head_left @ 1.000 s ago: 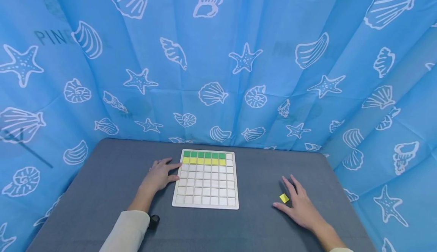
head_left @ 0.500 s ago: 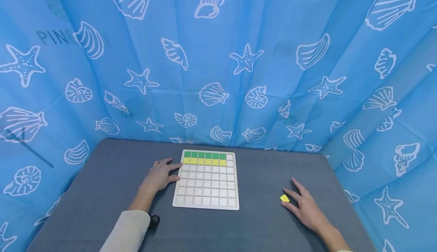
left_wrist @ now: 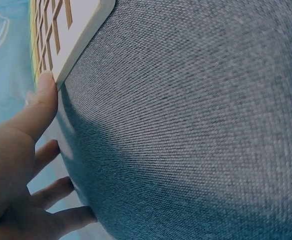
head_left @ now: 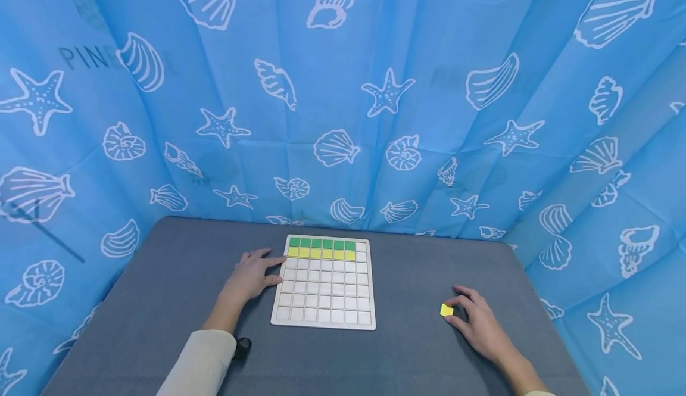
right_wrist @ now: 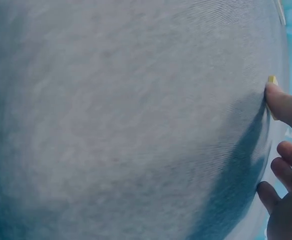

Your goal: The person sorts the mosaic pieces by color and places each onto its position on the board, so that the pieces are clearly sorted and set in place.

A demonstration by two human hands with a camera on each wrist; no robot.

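A white grid board (head_left: 324,323) lies flat on the table, its top row mostly green tiles (head_left: 317,243) and its second row mostly yellow tiles (head_left: 315,253). The cell at the right end of each of those rows is pale, like the rows below. At the board's left edge, my left hand (head_left: 249,278) touches the rim with index fingertip and thumb, its other fingers spread on the cloth. Well to the right, my right hand (head_left: 479,323) pinches a single yellow tile (head_left: 446,310) between thumb and index finger, close over the table. In the right wrist view the thumb (right_wrist: 283,104) partly covers this tile.
Grey cloth covers the table (head_left: 407,348). A blue curtain (head_left: 343,116) with white shell and starfish prints hangs behind it and along both sides. A small black object (head_left: 243,348) sits by the left sleeve (head_left: 200,360).
My right thumb and index finger have closed from a spread pose onto the yellow tile, which has turned slightly. The left hand and the board have stayed in place.
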